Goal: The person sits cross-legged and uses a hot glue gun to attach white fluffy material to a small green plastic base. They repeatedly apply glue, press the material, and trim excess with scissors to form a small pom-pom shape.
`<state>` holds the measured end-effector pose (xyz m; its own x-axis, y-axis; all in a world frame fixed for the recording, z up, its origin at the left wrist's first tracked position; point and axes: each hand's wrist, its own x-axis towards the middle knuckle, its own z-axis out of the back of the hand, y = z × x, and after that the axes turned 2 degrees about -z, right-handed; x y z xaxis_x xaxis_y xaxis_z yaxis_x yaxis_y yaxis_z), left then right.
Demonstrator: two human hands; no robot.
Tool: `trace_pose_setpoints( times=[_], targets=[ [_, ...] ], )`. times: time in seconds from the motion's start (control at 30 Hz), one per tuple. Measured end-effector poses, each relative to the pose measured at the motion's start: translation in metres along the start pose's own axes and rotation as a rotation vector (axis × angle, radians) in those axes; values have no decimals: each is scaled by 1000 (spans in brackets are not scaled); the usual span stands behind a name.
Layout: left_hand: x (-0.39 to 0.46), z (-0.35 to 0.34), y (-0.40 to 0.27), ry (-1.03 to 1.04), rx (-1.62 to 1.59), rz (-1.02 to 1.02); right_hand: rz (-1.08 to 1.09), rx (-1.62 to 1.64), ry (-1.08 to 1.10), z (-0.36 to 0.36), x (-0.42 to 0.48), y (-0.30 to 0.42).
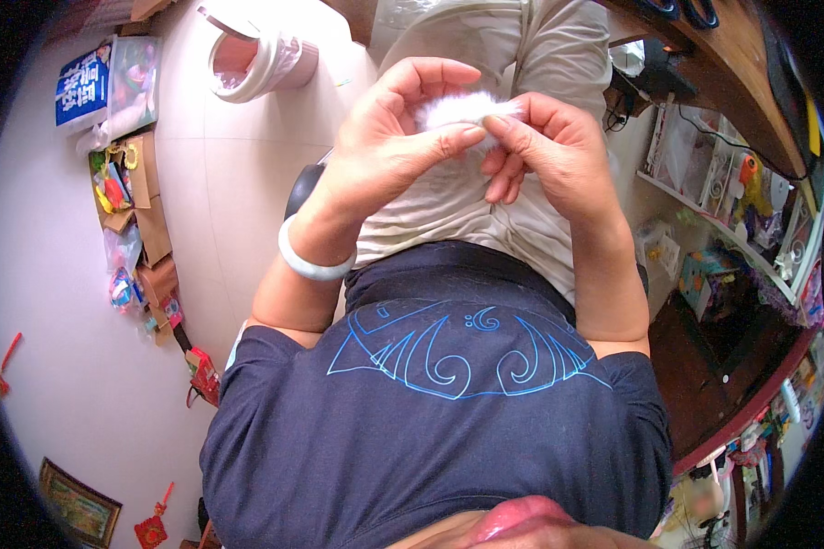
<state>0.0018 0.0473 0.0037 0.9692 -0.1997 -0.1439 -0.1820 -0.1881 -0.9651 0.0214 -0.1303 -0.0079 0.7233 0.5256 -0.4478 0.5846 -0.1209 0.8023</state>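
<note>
A small piece of fluffy white material [456, 111], furry like plush or pipe-cleaner chenille, is held above my lap. My left hand [412, 117] curls around its left side, with the thumb along its lower edge. At its right end, my right hand [546, 141] pinches it between thumb and fingers. The remaining fingers of that hand curl below it. A pale bangle [314, 257] circles my left wrist. Light beige trousers [446, 199] cover my legs beneath both hands.
A lined waste bin [264, 65] stands on the pale floor ahead to the left. Cardboard boxes [152, 226] with mixed items line the left wall. A curved wooden table edge [735, 89] is at upper right, above a white rack [717, 206] holding bags and craft items.
</note>
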Motion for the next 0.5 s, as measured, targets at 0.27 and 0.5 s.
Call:
trace_pose_setpoints(
  times=[0.27,0.5],
  targets=[
    [4,12,-3,-60,-100,185,149,95,-86,-3,2,-7],
    [0,0,-8,-115,23,163,298,-57,-140,-12,-5,-13]
  ],
)
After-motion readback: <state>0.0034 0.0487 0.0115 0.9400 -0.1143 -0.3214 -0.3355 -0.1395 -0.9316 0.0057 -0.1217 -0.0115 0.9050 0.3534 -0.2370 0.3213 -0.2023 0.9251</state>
